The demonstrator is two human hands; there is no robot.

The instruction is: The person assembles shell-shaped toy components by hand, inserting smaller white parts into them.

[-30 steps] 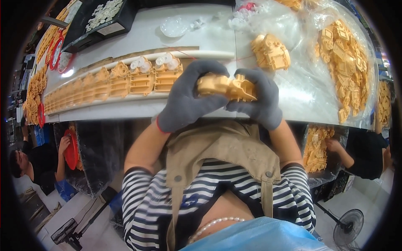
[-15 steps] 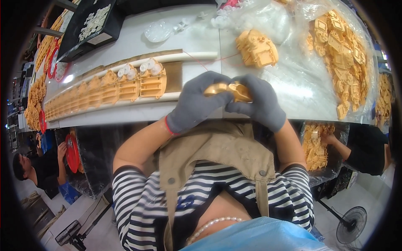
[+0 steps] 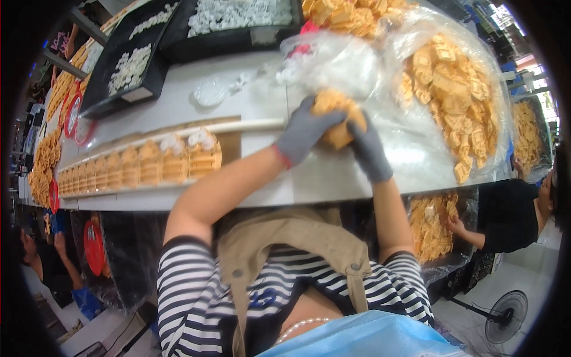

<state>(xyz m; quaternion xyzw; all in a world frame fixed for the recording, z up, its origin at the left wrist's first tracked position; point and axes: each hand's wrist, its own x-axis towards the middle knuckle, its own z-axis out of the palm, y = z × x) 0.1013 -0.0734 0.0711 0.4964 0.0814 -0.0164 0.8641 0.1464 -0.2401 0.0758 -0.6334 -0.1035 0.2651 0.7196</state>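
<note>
Both hands wear grey gloves and reach forward over the white table. Between them is a small pile of orange moulded plastic parts [image 3: 336, 106]. My left hand [image 3: 307, 128] grips the pile from the left, its fingers bent over the near side. From the right, my right hand [image 3: 372, 150] closes on the same pile, fingertips against its edge. Motion blur hides where one part ends and another begins. Left of my left forearm, a row of orange plastic parts [image 3: 128, 166] lies between white rails, some topped with whitish round pieces [image 3: 201, 139].
Black trays of small white pieces [image 3: 232, 43] stand at the back left. A clear plastic bag [image 3: 416, 95] holds a heap of orange parts [image 3: 455, 89] on the right. A clear disc [image 3: 209, 91] lies behind the row. Other people work at both sides; a fan [image 3: 505, 315] stands lower right.
My hands have moved forward from the table's near edge to the orange pile, taking along the part they held. The view has tilted up, showing more trays at the back.
</note>
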